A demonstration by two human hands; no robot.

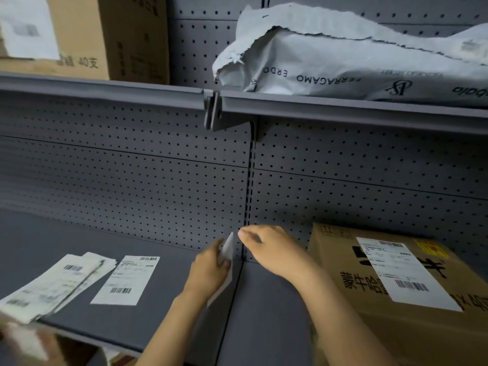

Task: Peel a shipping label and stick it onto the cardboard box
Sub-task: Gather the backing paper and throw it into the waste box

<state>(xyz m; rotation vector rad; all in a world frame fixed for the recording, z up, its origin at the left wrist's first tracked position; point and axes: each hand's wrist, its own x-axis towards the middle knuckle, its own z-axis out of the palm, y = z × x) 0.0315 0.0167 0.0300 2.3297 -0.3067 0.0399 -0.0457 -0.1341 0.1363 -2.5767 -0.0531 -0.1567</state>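
Observation:
My left hand (210, 269) holds a white sheet (227, 250) edge-on above the grey shelf, thumb and fingers pinched on it. My right hand (272, 249) hovers just right of the sheet's top corner, fingers curled, apart from it and holding nothing. At the right stands a cardboard box (375, 307) with black printing, and a white shipping label (398, 270) lies flat on its top. One loose label (126, 280) lies on the shelf at the left, next to a stack of label sheets (52, 283).
The grey shelf (158, 320) has a pegboard back wall (132, 180) and a front edge near me. An upper shelf (105, 88) overhangs, carrying cardboard boxes (105, 35) at left and a torn grey mailer bag (356, 59) at right.

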